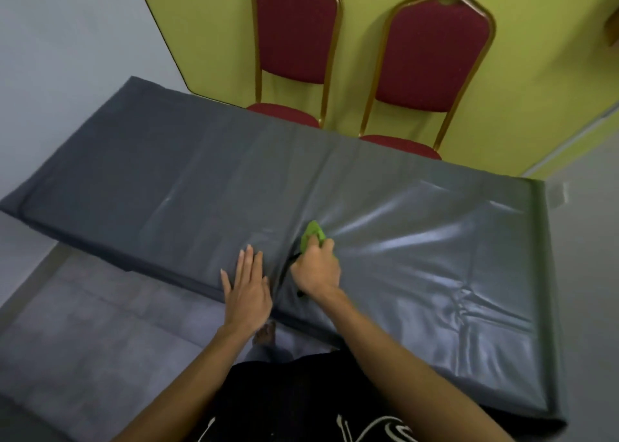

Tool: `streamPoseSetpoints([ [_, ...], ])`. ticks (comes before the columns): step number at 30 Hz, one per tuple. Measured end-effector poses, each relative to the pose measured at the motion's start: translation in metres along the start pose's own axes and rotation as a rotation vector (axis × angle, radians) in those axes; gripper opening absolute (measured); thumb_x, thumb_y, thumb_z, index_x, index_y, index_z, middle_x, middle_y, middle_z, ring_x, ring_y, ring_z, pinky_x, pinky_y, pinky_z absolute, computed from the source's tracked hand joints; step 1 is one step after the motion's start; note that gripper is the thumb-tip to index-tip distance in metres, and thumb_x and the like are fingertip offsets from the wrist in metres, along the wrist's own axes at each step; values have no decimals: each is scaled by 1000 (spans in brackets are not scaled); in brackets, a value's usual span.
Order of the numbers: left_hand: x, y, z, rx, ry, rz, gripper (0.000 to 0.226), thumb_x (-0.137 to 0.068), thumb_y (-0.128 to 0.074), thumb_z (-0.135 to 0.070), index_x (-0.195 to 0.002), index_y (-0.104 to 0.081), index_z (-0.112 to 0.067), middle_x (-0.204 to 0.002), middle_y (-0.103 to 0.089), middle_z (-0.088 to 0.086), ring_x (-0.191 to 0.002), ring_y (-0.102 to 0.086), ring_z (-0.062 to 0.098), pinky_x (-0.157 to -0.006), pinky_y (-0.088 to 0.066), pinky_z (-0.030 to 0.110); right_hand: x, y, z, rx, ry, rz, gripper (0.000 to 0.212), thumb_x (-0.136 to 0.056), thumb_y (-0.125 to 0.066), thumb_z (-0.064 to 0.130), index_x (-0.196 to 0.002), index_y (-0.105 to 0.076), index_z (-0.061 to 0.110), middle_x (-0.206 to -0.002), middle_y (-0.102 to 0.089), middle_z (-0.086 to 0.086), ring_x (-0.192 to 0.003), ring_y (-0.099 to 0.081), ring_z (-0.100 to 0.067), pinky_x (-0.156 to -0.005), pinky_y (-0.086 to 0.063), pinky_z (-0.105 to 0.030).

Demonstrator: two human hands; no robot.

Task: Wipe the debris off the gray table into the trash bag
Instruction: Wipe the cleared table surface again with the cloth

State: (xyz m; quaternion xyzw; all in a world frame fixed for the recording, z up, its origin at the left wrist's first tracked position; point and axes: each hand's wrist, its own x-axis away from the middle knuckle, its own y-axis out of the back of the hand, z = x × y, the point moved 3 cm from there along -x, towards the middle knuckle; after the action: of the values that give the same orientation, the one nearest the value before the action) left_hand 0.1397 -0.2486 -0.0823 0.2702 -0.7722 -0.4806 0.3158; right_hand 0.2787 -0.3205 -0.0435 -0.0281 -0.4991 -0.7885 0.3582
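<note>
On the slick-looking gray table, our right hand bunches the green cloth, which we judge soft and light; left hand lies flat.

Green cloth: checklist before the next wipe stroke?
1. Grip on the green cloth: right hand has its fingers curled round it. Ok.
2. Cloth contact: it is pressed on the table. Ok.
3. Left hand: flat on the table at the near edge, beside the cloth and not in front of it. Ok.
4. Table cover flat: creases fan out from the cloth toward the right. Not ok.
5. Trash bag in place: only a thin black strip shows under the right hand. Cannot tell.
6. Debris left: none can be made out. Cannot tell.
</note>
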Motion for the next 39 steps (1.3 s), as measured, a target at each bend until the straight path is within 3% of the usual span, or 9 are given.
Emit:
streamPoseSetpoints([
  [4, 1, 0, 11, -92, -62, 11, 59, -104, -32, -27, -157, -10, -16, -165, 7, 1, -152, 9, 16, -120, 1, 56, 5, -11, 13, 238, 361, 161, 61, -82, -53, 25, -141, -38, 24, -121, -43, -15, -99, -58, -43, -79, -50, -48],
  [6, 2, 3, 16, -113, -129, -4, 57, -104, -28, -29, -157, -12, -16, -165, 4, 2, -152, 4, 18, -120, -4, 57, -5, 1, 1, 310, 402, 126, 57, -81, -53, 28, -137, -43, 32, -120, -46, -12, -94, -62, -41, -76, -52, -47],
  [11, 2, 7, 19, -121, -190, -7, 58, -103, -35, -30, -156, -18, -15, -165, -3, 3, -152, -3, 21, -120, -9, 57, -59, 47, -21, 232, 99, -105, 47, -85, -51, 28, -132, -52, 33, -115, -52, -14, -102, -61, -41, -86, -52, -47],
  [15, 1, 8, 26, -123, -206, 10, 58, -102, -37, -31, -155, -21, -14, -165, -5, 4, -152, -6, 22, -120, -11, 57, -77, 55, -15, 60, -86, -173, 49, -84, -54, 23, -133, -52, 25, -122, -53, -16, -110, -57, -40, -93, -50, -46],
  [19, 2, 10, 32, -160, -230, -2, 59, -99, -29, -33, -153, -28, -12, -164, -14, 7, -151, -15, 23, -118, -19, 57, -44, 8, 22, -44, 24, -74, 50, -81, -60, 20, -130, -57, 19, -117, -61, -21, -106, -60, -40, -91, -51, -41],
  [22, -1, 4, 36, -174, -250, 37, 62, -99, -33, -31, -156, -16, -11, -164, 4, 4, -152, 3, 22, -121, -4, 54, -3, -31, 41, 11, 211, 107, 49, -79, -59, 25, -128, -56, 24, -112, -59, -15, -103, -61, -38, -88, -52, -39],
  [24, 0, 5, 39, -164, -250, 30, 63, -99, -33, -32, -156, -16, -13, -164, 1, 4, -152, 1, 21, -121, -4, 53, 3, -30, 35, 108, 265, 112, 48, -79, -55, 29, -127, -54, 31, -112, -55, -10, -102, -61, -35, -85, -53, -40],
  [33, 0, 8, 44, -164, -272, 40, 61, -100, -33, -38, -156, -20, -18, -165, -5, 2, -152, -6, 19, -121, -7, 51, -78, 79, -43, 207, -68, -150, 47, -83, -56, 26, -130, -54, 26, -121, -57, -19, -108, -58, -41, -91, -52, -47],
  [39, 4, 7, 44, -146, -260, -15, 60, -97, -30, -38, -153, -30, -16, -164, -17, 4, -150, -19, 21, -119, -19, 55, -26, 25, -22, 64, -97, -193, 45, -87, -54, 24, -131, -50, 19, -118, -51, -18, -106, -58, -42, -89, -48, -44],
])
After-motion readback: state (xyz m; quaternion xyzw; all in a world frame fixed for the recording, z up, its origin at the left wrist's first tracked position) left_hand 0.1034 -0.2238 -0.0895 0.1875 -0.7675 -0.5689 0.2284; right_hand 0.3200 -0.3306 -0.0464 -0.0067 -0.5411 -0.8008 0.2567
